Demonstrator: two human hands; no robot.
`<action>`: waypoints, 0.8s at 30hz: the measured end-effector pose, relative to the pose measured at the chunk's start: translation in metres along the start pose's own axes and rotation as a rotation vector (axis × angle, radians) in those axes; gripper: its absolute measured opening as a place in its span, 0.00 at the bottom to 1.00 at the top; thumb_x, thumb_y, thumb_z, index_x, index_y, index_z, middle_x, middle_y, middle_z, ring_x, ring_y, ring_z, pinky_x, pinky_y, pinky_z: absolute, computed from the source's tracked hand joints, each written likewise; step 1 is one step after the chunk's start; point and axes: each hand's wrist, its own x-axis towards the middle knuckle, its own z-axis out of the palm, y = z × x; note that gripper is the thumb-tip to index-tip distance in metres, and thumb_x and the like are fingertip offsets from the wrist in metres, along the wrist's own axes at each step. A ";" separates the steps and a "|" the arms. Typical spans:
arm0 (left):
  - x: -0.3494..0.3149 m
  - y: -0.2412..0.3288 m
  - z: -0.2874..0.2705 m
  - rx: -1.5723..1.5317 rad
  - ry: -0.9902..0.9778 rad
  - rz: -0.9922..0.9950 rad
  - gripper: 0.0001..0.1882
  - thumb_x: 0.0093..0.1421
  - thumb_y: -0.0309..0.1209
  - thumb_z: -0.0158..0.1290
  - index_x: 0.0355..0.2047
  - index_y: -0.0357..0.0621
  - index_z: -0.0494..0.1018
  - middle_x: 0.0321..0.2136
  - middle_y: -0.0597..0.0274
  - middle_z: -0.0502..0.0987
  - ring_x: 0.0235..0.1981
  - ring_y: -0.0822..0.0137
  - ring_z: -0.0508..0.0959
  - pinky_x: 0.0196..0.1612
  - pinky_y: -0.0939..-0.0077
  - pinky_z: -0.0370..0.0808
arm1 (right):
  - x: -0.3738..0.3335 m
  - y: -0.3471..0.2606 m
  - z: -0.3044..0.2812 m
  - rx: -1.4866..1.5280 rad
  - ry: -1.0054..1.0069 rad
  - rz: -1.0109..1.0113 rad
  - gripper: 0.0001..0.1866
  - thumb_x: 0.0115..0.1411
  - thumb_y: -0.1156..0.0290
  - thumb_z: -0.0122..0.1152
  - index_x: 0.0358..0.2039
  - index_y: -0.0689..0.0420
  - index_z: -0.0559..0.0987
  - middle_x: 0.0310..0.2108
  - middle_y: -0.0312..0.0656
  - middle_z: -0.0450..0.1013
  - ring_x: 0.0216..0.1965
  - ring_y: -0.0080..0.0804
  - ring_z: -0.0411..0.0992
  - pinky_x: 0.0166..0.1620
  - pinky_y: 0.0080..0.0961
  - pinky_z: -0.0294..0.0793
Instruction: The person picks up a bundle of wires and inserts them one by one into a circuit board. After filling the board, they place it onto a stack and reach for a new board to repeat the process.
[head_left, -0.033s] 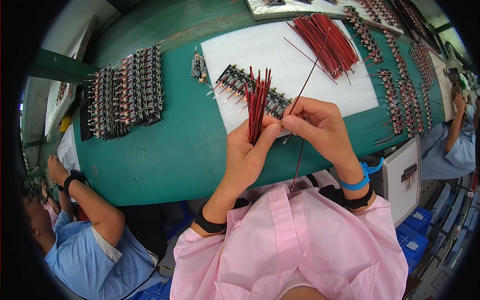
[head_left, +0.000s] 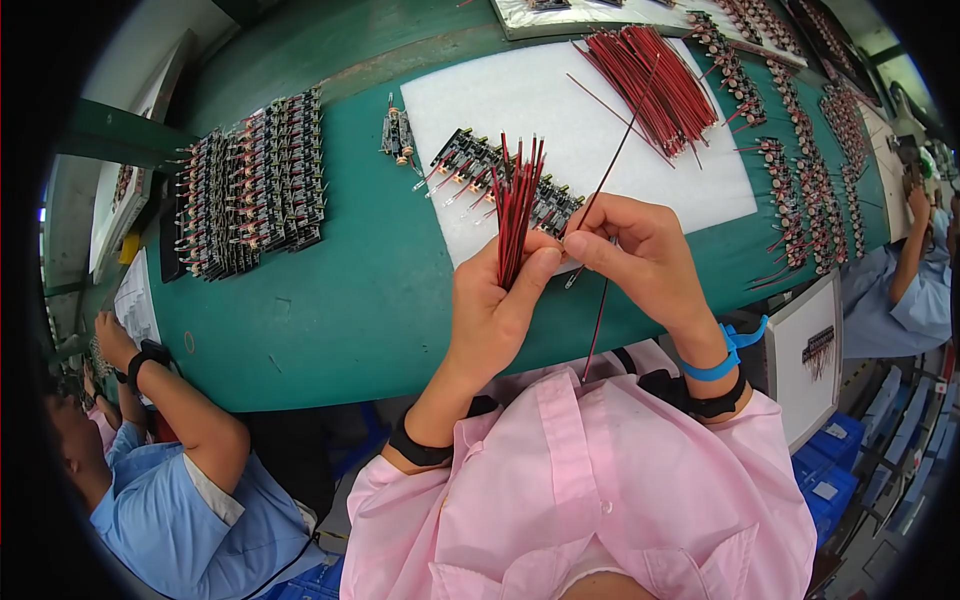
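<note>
My left hand (head_left: 490, 315) is closed round an upright bundle of thin red-and-black wires (head_left: 516, 205), with thumb and forefinger pinched together. Close beside its fingertips, my right hand (head_left: 640, 252) pinches a long dark red wire (head_left: 622, 145) that slants up to the right; a wire end also hangs below toward my lap. What the fingertips meet on is too small and partly hidden to make out. Just beyond both hands, a row of small black circuit boards (head_left: 470, 160) with short red leads lies on a white foam sheet (head_left: 710, 190).
A large pile of red-and-black wires (head_left: 655, 95) lies on the sheet's far part. Stacked board strips (head_left: 250, 190) fill the left of the green table (head_left: 330, 340); a small loose piece (head_left: 398, 135) lies nearer. More strips (head_left: 785, 205) line the right. Co-workers in blue (head_left: 190, 510) sit either side.
</note>
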 end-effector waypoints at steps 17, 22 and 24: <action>-0.002 -0.019 -0.003 0.138 0.176 0.311 0.11 0.55 0.29 0.42 0.17 0.39 0.63 0.09 0.71 0.57 0.10 0.82 0.54 0.13 0.86 0.47 | 0.006 0.029 -0.037 -0.459 0.257 -0.081 0.04 0.44 0.77 0.54 0.18 0.63 0.70 0.18 0.32 0.63 0.20 0.16 0.57 0.23 0.13 0.56; -0.007 -0.018 -0.010 -0.155 0.170 0.271 0.16 0.56 0.31 0.41 0.13 0.40 0.56 0.10 0.68 0.55 0.11 0.79 0.52 0.13 0.84 0.47 | 0.006 0.036 -0.036 -0.497 0.211 -0.153 0.04 0.44 0.76 0.54 0.18 0.62 0.70 0.18 0.32 0.62 0.21 0.17 0.57 0.23 0.14 0.55; -0.006 -0.022 -0.016 -0.115 0.148 0.296 0.16 0.55 0.32 0.42 0.13 0.40 0.56 0.10 0.68 0.56 0.11 0.79 0.53 0.13 0.84 0.48 | 0.007 0.038 -0.035 -0.515 0.224 -0.170 0.04 0.43 0.76 0.54 0.17 0.62 0.70 0.17 0.34 0.63 0.20 0.20 0.58 0.23 0.15 0.56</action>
